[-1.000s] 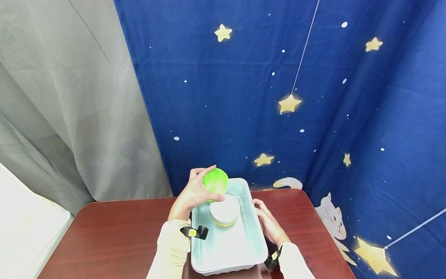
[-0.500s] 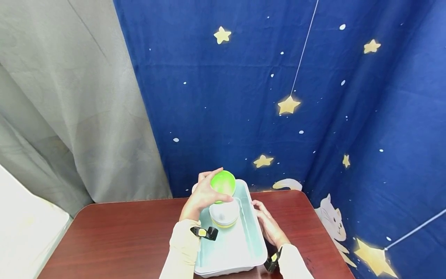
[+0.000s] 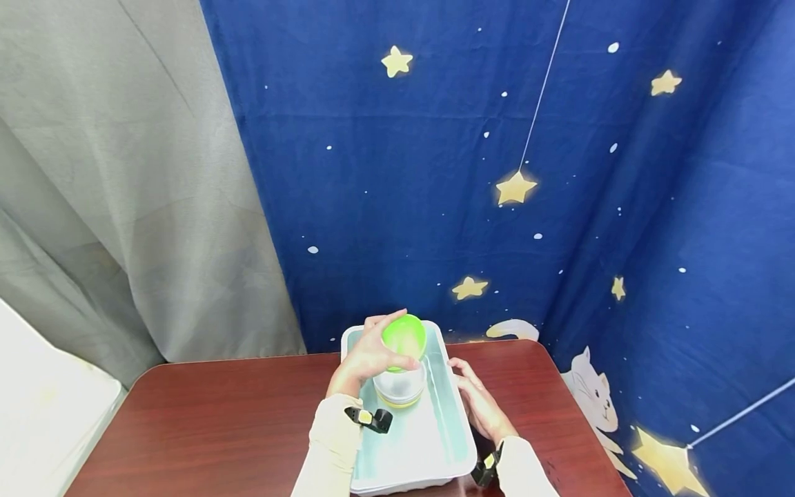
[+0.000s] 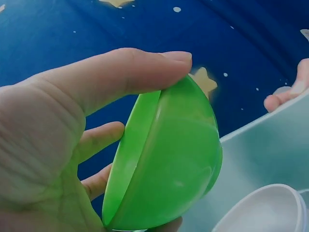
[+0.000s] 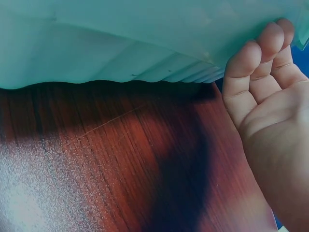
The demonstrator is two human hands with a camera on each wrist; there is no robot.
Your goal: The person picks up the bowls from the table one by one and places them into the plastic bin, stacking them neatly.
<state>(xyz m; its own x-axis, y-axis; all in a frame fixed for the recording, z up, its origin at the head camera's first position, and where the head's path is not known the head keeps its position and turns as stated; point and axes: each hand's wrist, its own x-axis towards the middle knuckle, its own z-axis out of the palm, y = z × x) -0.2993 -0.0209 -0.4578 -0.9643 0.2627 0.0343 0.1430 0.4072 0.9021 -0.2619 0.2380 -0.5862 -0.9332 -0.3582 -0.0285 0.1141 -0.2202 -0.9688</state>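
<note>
My left hand grips a green bowl by its edge, thumb on one side and fingers on the other. The bowl is tipped on its side in the left wrist view. Just below it, a stack of bowls sits inside the pale blue plastic bin: a white bowl on top and a yellow rim underneath. How many are stacked I cannot tell. My right hand rests its fingertips against the bin's outer right wall, fingers slightly bent.
The bin stands on a reddish-brown wooden table. Behind the table hang a blue star-print curtain and a grey curtain. A white surface lies at the far left.
My left hand has carried the green bowl right and slightly down, from the bin's far left corner to above the white bowl. My right hand has stayed at the bin's side.
</note>
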